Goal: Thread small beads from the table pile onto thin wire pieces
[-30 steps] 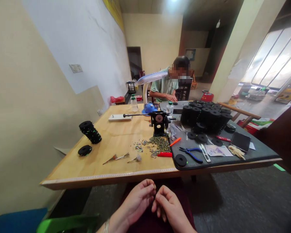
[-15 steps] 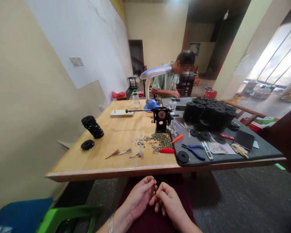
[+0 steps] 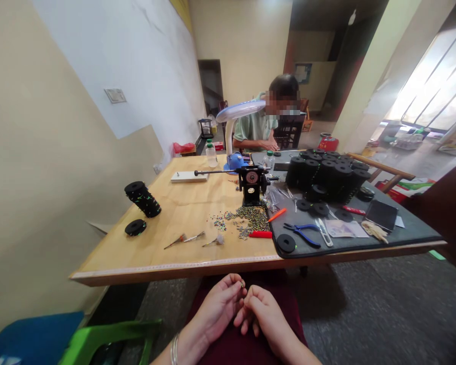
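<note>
Both my hands rest over my lap below the front edge of the wooden table point(image 3: 167, 263). My left hand point(image 3: 220, 306) has its fingers curled, and a tiny bead-like piece point(image 3: 242, 284) sits pinched at its fingertips. My right hand point(image 3: 264, 314) is curled too, its fingertips touching the left hand; what it holds is hidden. On the table nearest my hands lie a pile of small beads point(image 3: 247, 220), a red tool point(image 3: 260, 234) and a few thin pins point(image 3: 184, 239).
A black winding device point(image 3: 251, 185) stands mid-table, behind it a blue desk lamp point(image 3: 235, 126). Stacked black spools point(image 3: 327, 175), blue pliers point(image 3: 302, 233) and clippers point(image 3: 323, 231) lie on a dark mat point(image 3: 403, 233). Another spool stack point(image 3: 141, 198) sits left. A person sits at the far end.
My hands stay together in my lap with almost no movement; the view has shifted slightly.
</note>
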A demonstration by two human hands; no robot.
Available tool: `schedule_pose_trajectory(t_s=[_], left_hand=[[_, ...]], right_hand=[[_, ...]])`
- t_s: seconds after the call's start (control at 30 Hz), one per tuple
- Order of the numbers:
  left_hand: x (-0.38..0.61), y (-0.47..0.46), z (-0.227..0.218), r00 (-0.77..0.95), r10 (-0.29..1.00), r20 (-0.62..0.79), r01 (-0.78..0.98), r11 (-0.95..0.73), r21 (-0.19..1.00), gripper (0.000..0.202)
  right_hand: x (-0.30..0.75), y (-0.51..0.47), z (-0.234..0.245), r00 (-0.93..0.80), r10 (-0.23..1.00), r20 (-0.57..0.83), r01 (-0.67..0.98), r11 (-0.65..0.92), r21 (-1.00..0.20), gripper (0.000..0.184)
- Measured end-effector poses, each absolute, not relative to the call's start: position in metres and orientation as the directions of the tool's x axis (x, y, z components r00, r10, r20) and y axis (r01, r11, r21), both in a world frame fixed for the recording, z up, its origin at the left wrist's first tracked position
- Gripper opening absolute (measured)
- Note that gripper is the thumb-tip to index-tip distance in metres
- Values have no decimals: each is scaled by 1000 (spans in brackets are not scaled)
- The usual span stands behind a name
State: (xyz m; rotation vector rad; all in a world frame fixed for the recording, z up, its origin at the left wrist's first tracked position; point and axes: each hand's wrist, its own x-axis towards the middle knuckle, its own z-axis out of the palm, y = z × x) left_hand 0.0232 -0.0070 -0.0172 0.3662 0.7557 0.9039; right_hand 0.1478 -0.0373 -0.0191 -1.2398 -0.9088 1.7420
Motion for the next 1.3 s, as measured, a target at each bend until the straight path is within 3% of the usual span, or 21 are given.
schedule_pose_trajectory(t_s=[0.63,1.3], left_hand=[[18,-7,-26,471,812,-345,-523,572,632,14],[19,-6,-22,469,802,-369,-524,589,615,15]], right_hand=[[148,-36,-18,-254,871,-420,-187,-471,-862,13],[149,-37,-16,-252,868,-427,-185,-476,-860,14]])
